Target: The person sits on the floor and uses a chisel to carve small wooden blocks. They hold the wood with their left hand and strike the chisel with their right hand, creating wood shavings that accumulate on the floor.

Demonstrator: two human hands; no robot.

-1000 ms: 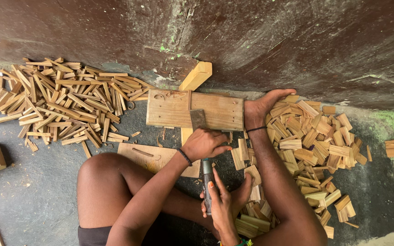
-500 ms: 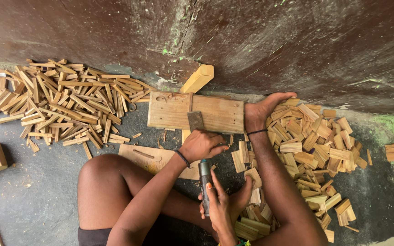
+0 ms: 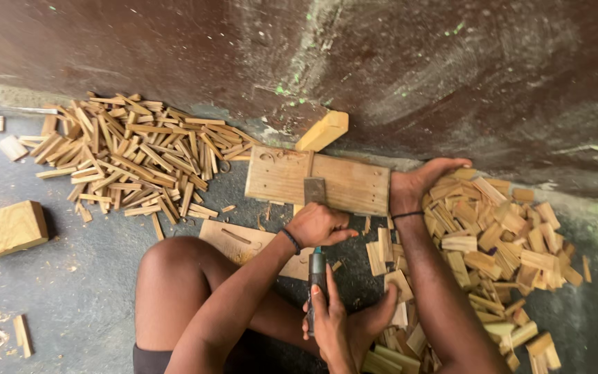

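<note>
Dark stained wall (image 3: 451,76) across top, 10 to 2 o'clock. Grey floor (image 3: 70,298) below. Big heap of thin wood strips (image 3: 133,156) at 10 o'clock; 2nd heap of shorter offcuts (image 3: 493,235) at 3 to 4 o'clock. Flat wood board (image 3: 347,183) at centre, just above middle, w/ yellow block (image 3: 323,130) leaning at its 12 o'clock. Square wood chunk (image 3: 7,228) at 9 o'clock. Metal-bladed tool (image 3: 315,190) upright on board, handle running to 6 o'clock. Left hand (image 3: 320,225) fisted tight round tool shaft. Right hand (image 3: 417,183) pressed to board's 3 o'clock end, fingers half-curled; grip unclear.
</note>
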